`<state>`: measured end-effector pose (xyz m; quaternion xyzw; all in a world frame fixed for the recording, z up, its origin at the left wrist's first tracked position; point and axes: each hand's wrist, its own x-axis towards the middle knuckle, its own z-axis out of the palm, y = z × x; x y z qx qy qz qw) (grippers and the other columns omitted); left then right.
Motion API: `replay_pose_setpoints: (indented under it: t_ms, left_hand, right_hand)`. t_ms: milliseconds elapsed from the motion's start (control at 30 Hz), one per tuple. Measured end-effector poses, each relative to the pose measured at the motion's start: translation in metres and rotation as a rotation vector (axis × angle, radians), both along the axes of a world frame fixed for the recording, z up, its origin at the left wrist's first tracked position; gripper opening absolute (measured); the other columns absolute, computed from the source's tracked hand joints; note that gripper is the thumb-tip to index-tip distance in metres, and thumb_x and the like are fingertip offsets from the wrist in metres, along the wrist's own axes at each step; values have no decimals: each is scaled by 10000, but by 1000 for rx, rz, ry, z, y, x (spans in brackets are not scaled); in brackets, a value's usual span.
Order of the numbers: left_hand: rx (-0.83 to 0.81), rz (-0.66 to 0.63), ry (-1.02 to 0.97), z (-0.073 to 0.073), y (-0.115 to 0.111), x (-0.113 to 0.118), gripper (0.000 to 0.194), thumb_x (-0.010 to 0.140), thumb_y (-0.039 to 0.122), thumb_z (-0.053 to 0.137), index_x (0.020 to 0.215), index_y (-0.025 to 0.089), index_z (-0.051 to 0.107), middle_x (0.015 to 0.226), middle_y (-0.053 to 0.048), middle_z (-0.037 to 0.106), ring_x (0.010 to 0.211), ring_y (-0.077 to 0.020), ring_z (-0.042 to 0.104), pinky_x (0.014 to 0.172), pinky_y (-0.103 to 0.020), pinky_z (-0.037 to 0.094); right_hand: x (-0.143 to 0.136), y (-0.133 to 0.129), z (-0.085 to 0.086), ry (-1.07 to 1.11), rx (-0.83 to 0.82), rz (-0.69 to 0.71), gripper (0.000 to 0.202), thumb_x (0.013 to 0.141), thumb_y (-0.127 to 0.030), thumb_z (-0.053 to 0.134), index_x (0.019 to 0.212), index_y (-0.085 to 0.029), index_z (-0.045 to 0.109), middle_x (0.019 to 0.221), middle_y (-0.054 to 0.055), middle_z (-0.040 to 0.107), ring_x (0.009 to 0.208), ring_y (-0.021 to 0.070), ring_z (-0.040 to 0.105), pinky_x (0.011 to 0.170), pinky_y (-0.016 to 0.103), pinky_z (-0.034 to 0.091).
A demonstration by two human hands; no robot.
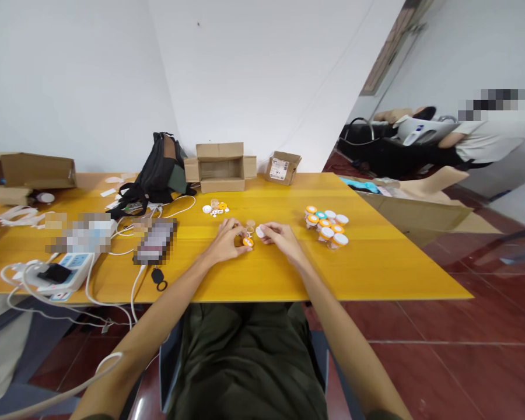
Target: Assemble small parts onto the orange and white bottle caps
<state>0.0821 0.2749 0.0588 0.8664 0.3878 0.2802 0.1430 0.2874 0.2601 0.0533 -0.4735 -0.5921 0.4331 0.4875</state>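
Observation:
My left hand (pixel 228 240) rests over the middle of the yellow table, its thumb and fingers curved round a small orange piece (pixel 248 241) with white on top. Pinched in the fingers of my right hand (pixel 279 238) is a white disc (pixel 260 232). Between the hands, a little farther back, stands a small clear round piece (pixel 250 224). Behind my left hand lie loose small parts, among them a white disc (pixel 207 209) and an orange ring (pixel 223 206). To the right, several round pieces with orange, white or teal tops (pixel 327 233) stand grouped together.
An open cardboard box (pixel 221 169), a smaller box (pixel 283 168) and a black backpack (pixel 160 169) line the back. On the left are a phone (pixel 156 242), a power strip (pixel 72 271) and white cables. A person (pixel 494 134) sits at the far right.

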Motion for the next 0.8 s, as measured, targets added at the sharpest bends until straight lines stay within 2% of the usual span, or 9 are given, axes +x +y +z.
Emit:
replay_pose_setpoints:
  t_ms: [100,200,367,533,667,800]
  left_hand:
    - [0,-10,-5,1,-1,0,242,726,324,791,916,250,662,1006,-35,511,991,-251,492,949,-425,438]
    - [2,-23,-3,2,-1,0,222,734,319,780,907,250,658,998,-35,512,990,-250,493,950,-424,439]
    - [0,-37,-2,4,-3,0,217,745,325,770,904,239,649,995,-38,522,970,-242,494,933,-410,446]
    - [6,-47,-11,8,-5,-1,88,855,310,645,907,240,660,986,-43,538,947,-230,496,936,-407,440]
    - [5,-49,0,9,-5,-1,60,861,274,626,875,240,674,991,-44,539,952,-228,492,932,-405,434]
    - [-1,-71,2,8,-4,-1,52,855,259,629,836,235,672,994,-45,539,958,-228,490,932,-405,430]
  right_hand:
    - [1,2,-4,-56,22,-2,404,778,-611,642,744,-215,713,686,40,708,648,202,674,600,329,575]
    - [0,4,-6,-155,113,-65,271,798,-488,651,768,-227,719,722,37,730,682,211,680,650,344,570]
    - [-2,1,-9,-429,253,-181,62,788,-280,657,801,-247,708,828,45,737,717,213,662,716,365,547]
    - [-5,-3,-10,-626,361,-191,124,787,-180,644,866,-254,704,876,57,691,867,251,646,802,395,521]
    - [-6,-5,-7,-628,440,-164,95,812,-192,646,863,-257,694,941,61,659,932,259,619,860,420,507]
    - [-10,-8,-3,-620,528,-66,120,822,-152,640,794,-260,687,1021,58,631,1014,255,592,914,435,487]
